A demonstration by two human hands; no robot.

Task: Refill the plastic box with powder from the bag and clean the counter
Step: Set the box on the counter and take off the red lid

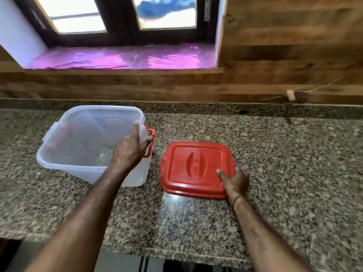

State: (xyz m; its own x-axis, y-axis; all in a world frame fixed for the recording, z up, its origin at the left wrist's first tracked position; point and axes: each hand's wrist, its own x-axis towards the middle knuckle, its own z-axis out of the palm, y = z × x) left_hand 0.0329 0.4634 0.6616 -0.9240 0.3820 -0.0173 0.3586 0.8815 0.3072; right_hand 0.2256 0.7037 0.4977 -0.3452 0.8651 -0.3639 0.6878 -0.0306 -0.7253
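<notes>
A clear plastic box (78,142) with red side clips stands open on the granite counter (196,222), left of centre, with a little pale residue at its bottom. My left hand (130,148) grips its right rim beside a red clip. The red lid (194,167) lies flat on the counter to the right of the box. My right hand (234,182) holds the lid's near right corner, thumb on top. No powder bag is in view.
A wooden backsplash (275,55) rises behind the counter. A window sill covered in pink plastic sheet (121,57) sits above the box. A small cork-like stopper (290,94) hangs on the wall at right. The counter's front edge (176,256) is close to me.
</notes>
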